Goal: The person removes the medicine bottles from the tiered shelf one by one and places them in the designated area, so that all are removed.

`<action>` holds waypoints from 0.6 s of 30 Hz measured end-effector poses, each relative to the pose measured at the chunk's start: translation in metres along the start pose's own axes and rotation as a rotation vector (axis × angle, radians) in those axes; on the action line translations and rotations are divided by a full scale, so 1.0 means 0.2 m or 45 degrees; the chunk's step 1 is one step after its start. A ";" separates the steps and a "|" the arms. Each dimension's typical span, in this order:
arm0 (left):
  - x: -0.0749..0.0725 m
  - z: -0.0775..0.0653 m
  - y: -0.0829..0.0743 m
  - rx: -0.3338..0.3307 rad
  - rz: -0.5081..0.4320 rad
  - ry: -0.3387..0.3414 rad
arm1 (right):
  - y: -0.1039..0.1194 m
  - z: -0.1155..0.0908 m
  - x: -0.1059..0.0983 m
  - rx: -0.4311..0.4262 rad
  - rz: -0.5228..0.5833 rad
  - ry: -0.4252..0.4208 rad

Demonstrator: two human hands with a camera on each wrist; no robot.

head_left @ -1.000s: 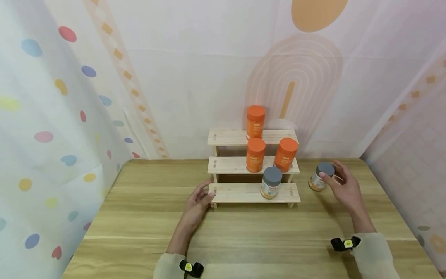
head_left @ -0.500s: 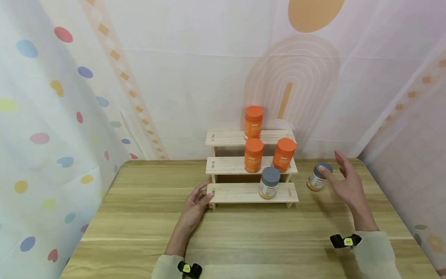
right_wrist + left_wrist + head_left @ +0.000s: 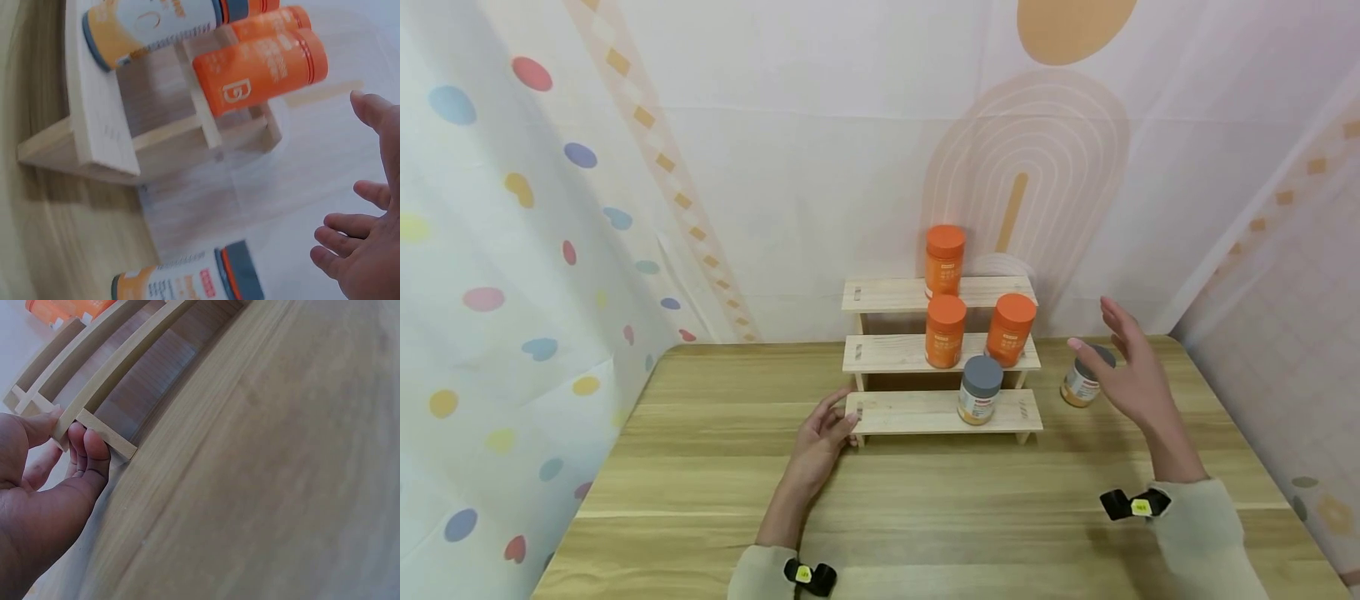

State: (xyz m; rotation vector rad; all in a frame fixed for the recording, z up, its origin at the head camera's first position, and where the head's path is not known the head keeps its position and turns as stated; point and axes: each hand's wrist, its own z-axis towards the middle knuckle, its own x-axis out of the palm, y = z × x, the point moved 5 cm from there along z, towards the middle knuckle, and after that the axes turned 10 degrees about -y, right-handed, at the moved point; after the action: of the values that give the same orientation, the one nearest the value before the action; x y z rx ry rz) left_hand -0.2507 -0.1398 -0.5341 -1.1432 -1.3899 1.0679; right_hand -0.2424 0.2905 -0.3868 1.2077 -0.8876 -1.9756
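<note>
My left hand (image 3: pixel 817 446) grips the left end of a three-tier wooden display stand (image 3: pixel 910 412). In the left wrist view, the fingers (image 3: pixel 97 453) curl under the end of its lowest board. My right hand (image 3: pixel 1138 383) is raised with fingers spread and holds nothing. It partly covers a grey-lidded jar (image 3: pixel 1080 388) standing upright on the table to the right of the stand. Another grey-lidded jar (image 3: pixel 979 392) stands on the bottom tier. Two orange jars, one left (image 3: pixel 945 333) and one right (image 3: pixel 1011 332), stand on the middle tier. A third orange jar (image 3: pixel 943 262) is on top.
The stand is on a wood-grain table (image 3: pixel 700 467), close to its back edge. Behind the table hangs a patterned white cloth (image 3: pixel 805 192). A dotted cloth (image 3: pixel 497 250) borders the left side, and more cloth (image 3: pixel 1285 333) closes off the right.
My right hand has let go of the grey-lidded jar, opened its fingers and lifted up and slightly left. The jar stays on the table. My left hand keeps its grip on the stand.
</note>
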 end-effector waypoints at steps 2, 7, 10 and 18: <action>0.00 0.00 0.00 0.002 0.002 -0.001 | 0.04 0.01 0.01 -0.033 0.009 0.009; 0.00 0.00 0.00 0.005 0.001 0.001 | 0.13 0.02 0.04 -0.099 0.024 0.033; 0.00 0.01 0.01 0.003 0.001 0.000 | 0.17 0.04 0.07 -0.130 0.022 0.053; 0.00 0.01 0.01 -0.010 -0.009 0.000 | 0.27 0.08 0.11 -0.174 0.020 0.069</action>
State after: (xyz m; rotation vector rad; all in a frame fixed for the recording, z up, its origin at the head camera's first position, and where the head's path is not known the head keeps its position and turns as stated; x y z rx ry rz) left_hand -0.2524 -0.1398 -0.5371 -1.1432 -1.3980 1.0588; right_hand -0.2545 0.2462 -0.3474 1.1673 -0.7207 -1.9483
